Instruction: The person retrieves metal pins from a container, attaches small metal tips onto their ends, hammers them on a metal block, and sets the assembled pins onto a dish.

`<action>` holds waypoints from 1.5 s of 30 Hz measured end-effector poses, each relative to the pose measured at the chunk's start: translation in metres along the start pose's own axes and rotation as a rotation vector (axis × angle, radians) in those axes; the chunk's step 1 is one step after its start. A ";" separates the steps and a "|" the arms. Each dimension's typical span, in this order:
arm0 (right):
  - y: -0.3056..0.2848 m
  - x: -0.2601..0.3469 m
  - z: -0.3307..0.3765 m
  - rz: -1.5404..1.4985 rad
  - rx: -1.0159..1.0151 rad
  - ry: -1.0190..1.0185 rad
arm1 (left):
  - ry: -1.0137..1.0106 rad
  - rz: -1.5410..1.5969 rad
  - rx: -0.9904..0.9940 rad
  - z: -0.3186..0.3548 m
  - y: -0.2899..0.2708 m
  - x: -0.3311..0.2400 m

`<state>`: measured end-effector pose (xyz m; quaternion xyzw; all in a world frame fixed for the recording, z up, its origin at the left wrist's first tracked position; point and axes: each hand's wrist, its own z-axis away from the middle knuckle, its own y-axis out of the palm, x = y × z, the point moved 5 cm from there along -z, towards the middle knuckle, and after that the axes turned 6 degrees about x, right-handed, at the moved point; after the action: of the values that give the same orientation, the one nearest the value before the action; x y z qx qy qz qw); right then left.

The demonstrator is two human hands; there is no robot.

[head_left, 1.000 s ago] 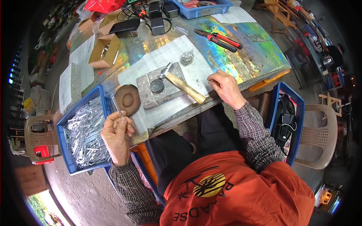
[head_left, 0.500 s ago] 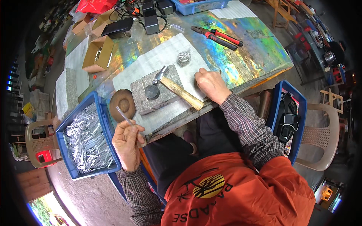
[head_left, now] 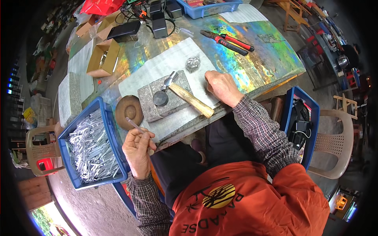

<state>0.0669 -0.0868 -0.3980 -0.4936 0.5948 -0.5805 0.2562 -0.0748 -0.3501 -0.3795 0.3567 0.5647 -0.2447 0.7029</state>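
My left hand (head_left: 136, 154) pinches a thin, clear tube-like stick (head_left: 135, 124) near the table's front edge, beside a round brown wooden piece (head_left: 128, 113). My right hand (head_left: 224, 88) rests with curled fingers at the right edge of a white sheet (head_left: 163, 63); whatever it may hold is hidden. Between the hands, a hammer (head_left: 191, 100) with a wooden handle lies across a grey stone block (head_left: 151, 112). A dark round disc (head_left: 160, 98) sits on the block beside the hammer's head. Behind it is a crumpled, shiny ball (head_left: 192, 63).
A blue bin (head_left: 108, 135) full of clear sticks stands at my left. Red-handled pliers (head_left: 232, 43) lie on the far right of the table. Cardboard boxes (head_left: 101, 65), black devices and cables (head_left: 158, 23) are at the back. Another blue bin (head_left: 313, 129) is at my right.
My left hand, still holding the stick, has shifted slightly right and toward me. The right hand stays nearly in place, and the view has moved slightly.
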 end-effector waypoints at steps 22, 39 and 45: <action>-0.049 0.099 0.040 -1.178 -0.039 -0.071 | -0.026 0.250 0.042 -0.008 0.039 0.005; -0.024 0.133 0.048 -1.240 0.016 -0.050 | 0.026 0.421 0.036 0.008 0.043 0.004; -0.022 0.135 0.048 -1.198 -0.012 -0.041 | 0.024 0.427 0.001 0.008 0.042 0.005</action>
<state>0.0635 -0.2237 -0.3504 -0.7556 0.2111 -0.6108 -0.1068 -0.0370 -0.3293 -0.3743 0.4715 0.4844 -0.0865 0.7318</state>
